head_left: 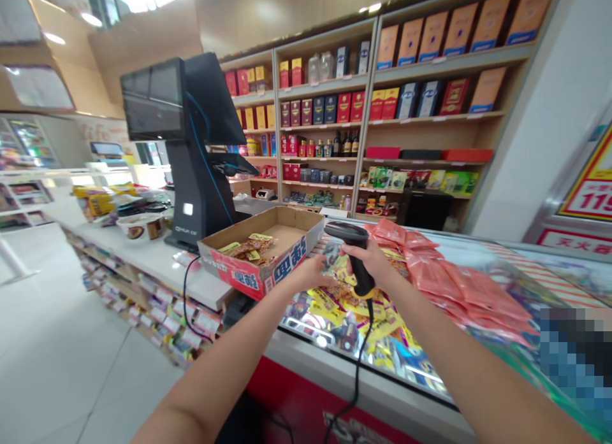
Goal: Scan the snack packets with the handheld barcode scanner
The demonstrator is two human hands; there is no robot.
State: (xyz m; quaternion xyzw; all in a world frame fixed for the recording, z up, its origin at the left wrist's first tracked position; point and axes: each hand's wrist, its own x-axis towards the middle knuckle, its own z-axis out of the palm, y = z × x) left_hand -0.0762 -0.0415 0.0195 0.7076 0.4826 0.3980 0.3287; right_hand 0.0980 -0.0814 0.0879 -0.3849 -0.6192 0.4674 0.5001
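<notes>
My right hand (pixel 371 260) is wrapped round the handle of a black barcode scanner (pixel 348 235), whose head points left. Its black cable hangs down in front of the counter. My left hand (pixel 312 272) pinches a small clear snack packet (pixel 333 264) just under the scanner head. Both hands hover over the glass top of a chest freezer (pixel 335 342). Just to the left sits an open cardboard tray (pixel 282 256) holding several small yellow snack packets (pixel 248 246).
A black checkout terminal (pixel 191 144) with two screens stands on the white counter (pixel 148 253) at the left. Red packets (pixel 449 272) lie spread over the freezer lid. Shelves of boxed goods and bottles (pixel 382 106) fill the back wall. The floor opens out at the lower left.
</notes>
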